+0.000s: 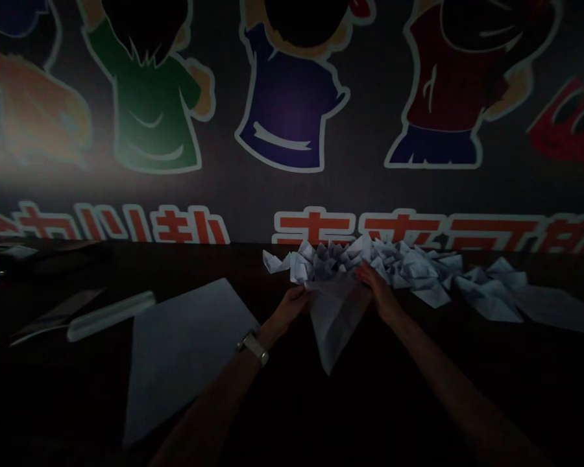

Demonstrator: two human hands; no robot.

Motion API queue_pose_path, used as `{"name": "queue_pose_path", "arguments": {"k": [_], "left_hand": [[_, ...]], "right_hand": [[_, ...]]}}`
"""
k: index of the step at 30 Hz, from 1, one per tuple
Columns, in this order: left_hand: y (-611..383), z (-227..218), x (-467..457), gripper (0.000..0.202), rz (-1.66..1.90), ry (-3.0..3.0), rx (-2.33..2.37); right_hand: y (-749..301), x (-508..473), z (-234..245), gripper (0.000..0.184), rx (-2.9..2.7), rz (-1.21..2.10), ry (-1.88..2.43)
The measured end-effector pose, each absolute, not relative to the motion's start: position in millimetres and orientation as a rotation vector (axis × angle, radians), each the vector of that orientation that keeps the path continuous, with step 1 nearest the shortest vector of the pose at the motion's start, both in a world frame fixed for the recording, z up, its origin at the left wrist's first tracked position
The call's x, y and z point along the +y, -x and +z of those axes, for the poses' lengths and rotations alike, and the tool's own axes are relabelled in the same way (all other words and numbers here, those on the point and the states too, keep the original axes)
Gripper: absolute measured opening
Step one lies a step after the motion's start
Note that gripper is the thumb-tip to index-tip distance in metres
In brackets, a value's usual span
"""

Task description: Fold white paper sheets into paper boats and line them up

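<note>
Between my hands is a folded sheet of white paper (335, 318), its pointed end hanging toward me. My left hand (294, 305), with a watch (254, 348) on the wrist, pinches its upper left corner. At the upper right edge, my right hand (376, 288) grips the same paper with fingers closed on it. Just beyond lies a heap of folded paper boats (413, 264). A large white paper sheet (185, 350) lies flat to the left of my left forearm.
On the left of the dark table are a long pale strip-like object (111, 316) and a thin flat item (61, 314). Another white sheet (562, 308) lies far right. A wall (224, 188) with painted cartoon figures and orange lettering rises behind the table.
</note>
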State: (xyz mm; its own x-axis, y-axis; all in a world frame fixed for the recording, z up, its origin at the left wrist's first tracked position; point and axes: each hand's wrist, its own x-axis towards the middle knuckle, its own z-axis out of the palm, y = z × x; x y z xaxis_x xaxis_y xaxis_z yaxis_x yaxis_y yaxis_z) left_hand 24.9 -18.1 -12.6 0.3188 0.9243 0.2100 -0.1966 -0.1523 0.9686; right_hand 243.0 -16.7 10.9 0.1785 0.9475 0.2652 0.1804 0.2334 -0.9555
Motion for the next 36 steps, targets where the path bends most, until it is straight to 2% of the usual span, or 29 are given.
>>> {"name": "queue_pose_path", "arguments": {"k": [2,6,12,18,21,25,31,36], "left_hand": [[-22.8,-12.1,-16.3,0.028,1.046,-1.410,0.737],[-15.4,-8.1,-13.1,0.027,0.937,-1.407,0.761],[-15.2,-5.2,-25.2,0.040,0.740,-1.572,0.629],[-27.4,-13.0,-29.1,0.045,0.843,-1.402,0.838],[-28.2,-14.5,-29.0,0.049,0.813,-1.368,0.890],[-26.8,-11.9,-31.2,0.046,0.773,-1.405,0.926],[-17.7,-2.3,-30.5,0.040,0.643,-1.333,0.854],[-12.2,2.3,-30.2,0.037,0.559,-1.282,0.837]], "right_hand": [[-251.7,-24.5,20.5,0.048,-1.436,0.940,1.283],[-255.3,-43.1,26.2,0.044,-1.765,1.266,1.409],[-243.9,-41.7,5.2,0.045,-1.801,1.322,1.485],[-230.5,-32.7,-7.2,0.042,-1.807,1.410,1.343],[-231.8,-29.7,-5.7,0.043,-1.703,1.345,1.373],[-238.0,-27.7,-2.7,0.043,-1.652,1.300,1.415],[-247.6,-31.8,5.5,0.038,-1.569,1.545,1.273],[-249.7,-36.7,12.2,0.036,-1.612,1.558,1.262]]}}
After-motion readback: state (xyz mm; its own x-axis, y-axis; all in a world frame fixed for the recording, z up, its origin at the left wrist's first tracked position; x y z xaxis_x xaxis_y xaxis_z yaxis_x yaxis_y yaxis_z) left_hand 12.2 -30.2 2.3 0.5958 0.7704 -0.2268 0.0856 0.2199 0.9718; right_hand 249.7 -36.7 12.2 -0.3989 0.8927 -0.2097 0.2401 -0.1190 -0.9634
